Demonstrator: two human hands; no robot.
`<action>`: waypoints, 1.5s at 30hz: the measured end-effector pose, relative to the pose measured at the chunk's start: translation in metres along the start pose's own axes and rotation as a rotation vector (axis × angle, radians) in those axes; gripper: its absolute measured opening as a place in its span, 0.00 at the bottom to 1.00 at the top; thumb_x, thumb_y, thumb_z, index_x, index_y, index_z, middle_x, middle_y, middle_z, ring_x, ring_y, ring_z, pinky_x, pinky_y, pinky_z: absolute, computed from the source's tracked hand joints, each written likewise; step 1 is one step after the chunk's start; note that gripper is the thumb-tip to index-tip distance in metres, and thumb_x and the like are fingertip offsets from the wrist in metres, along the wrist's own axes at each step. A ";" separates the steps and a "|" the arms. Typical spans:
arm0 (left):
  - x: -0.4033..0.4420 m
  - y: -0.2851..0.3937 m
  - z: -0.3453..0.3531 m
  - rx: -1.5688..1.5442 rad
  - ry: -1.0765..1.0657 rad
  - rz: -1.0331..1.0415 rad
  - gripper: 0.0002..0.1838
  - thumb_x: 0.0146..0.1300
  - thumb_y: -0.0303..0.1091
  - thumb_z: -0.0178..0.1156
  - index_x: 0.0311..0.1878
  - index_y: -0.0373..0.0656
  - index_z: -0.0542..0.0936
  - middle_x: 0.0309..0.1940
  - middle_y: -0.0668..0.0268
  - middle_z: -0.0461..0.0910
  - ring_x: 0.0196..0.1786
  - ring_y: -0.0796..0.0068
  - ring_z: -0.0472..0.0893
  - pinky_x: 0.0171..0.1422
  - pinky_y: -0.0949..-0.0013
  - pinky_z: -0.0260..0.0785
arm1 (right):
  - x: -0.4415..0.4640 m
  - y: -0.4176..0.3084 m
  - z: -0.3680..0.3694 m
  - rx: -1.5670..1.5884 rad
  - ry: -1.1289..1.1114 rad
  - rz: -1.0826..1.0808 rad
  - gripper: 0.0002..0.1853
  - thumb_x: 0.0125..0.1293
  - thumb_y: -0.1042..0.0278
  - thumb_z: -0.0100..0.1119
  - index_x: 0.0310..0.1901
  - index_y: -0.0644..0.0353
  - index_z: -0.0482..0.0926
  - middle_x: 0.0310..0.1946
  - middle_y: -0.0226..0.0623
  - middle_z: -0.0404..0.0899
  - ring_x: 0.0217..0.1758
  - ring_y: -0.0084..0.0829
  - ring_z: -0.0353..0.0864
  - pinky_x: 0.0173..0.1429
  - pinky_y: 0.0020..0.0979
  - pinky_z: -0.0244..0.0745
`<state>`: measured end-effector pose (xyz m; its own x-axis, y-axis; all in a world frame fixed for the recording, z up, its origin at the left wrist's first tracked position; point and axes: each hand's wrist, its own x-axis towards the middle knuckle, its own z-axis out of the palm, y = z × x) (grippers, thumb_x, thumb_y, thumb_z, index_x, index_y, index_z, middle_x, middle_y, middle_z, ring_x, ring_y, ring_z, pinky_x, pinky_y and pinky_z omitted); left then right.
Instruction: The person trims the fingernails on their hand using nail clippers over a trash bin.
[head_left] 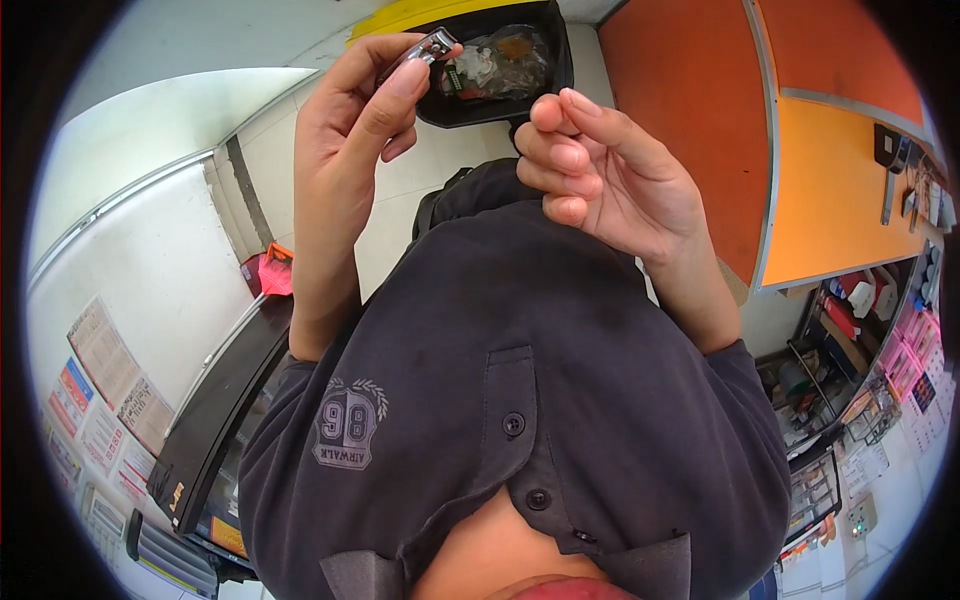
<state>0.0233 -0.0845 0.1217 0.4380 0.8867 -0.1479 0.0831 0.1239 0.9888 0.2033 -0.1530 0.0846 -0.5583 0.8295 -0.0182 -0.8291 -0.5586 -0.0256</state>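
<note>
A small shiny metal nail clipper [425, 52] is pinched between the thumb and index finger of my left hand [362, 110], its end pointing up and right. My right hand [610, 170] is raised to the right, apart from the clipper. Its fingers are curled in and the thumb tip meets the index fingertip, with nothing visible between them. Beyond and below both hands stands a black bin [562, 60], with clear plastic and other litter [495, 68] inside.
A yellow panel [430, 12] borders the bin. An orange cabinet [690, 110] stands at right, with tools [895, 165] on its surface. A black cabinet [225, 420] and a wall with posted papers [105, 390] are at left. My dark shirt [450, 300] fills the lower middle.
</note>
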 end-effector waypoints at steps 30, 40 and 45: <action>-0.014 0.009 -0.010 -0.019 -0.106 0.081 0.13 0.61 0.30 0.57 0.47 0.34 0.73 0.36 0.69 0.75 0.39 0.86 0.71 0.43 0.82 0.62 | 0.011 0.011 0.004 -0.039 0.081 0.020 0.13 0.68 0.61 0.47 0.41 0.62 0.75 0.25 0.23 0.68 0.29 0.16 0.68 0.35 0.20 0.72; -0.018 0.013 0.000 0.155 -0.111 0.148 0.11 0.59 0.29 0.58 0.45 0.36 0.76 0.34 0.71 0.78 0.36 0.88 0.75 0.36 0.86 0.63 | 0.007 0.010 0.004 -0.165 0.179 -0.051 0.11 0.65 0.62 0.53 0.38 0.62 0.76 0.24 0.24 0.71 0.28 0.15 0.69 0.35 0.20 0.71; -0.018 0.012 0.003 0.147 -0.139 0.138 0.11 0.59 0.29 0.58 0.45 0.36 0.76 0.34 0.69 0.78 0.36 0.88 0.75 0.36 0.86 0.63 | 0.003 0.010 0.019 -0.453 0.396 -0.244 0.08 0.61 0.65 0.58 0.34 0.61 0.77 0.23 0.27 0.73 0.25 0.15 0.70 0.34 0.22 0.72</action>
<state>0.0197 -0.1001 0.1364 0.5725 0.8196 -0.0231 0.1386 -0.0690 0.9879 0.1930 -0.1557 0.1030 -0.2300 0.9179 -0.3234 -0.7867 -0.3710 -0.4934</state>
